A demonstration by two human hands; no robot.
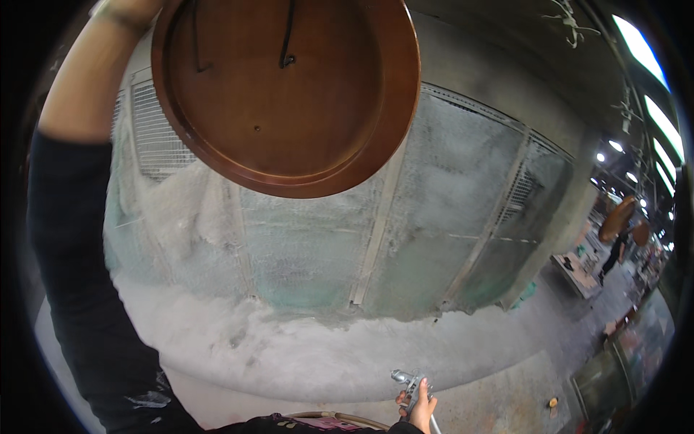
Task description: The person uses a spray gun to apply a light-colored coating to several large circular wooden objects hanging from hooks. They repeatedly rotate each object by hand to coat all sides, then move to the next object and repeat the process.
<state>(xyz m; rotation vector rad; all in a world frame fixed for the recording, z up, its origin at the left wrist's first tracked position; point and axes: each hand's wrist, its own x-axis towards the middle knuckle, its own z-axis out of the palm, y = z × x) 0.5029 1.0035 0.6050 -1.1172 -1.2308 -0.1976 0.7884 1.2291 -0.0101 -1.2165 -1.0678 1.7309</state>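
A round brown wooden panel (275,108) with a raised rim hangs at the top. Two dark wire hooks run up from its face, one of them set in a hole. Raised at the upper left, my left arm brings my left hand (141,7) up beside the panel's edge. The fingers lie beyond the frame, so any contact is hidden. Low down, my right hand (419,409) is wrapped round a metal spray gun (406,377). Its nozzle points up and left, well below the panel. A pale hose (434,425) leaves the bottom of the grip.
Behind the panel stands a booth wall of dusty filter sheets (311,267) between upright strips, with slatted grilles. White powder coats the floor (303,354). Farther right are a low table (578,275), a person (614,257) and brown round pieces (618,219) hanging from overhead.
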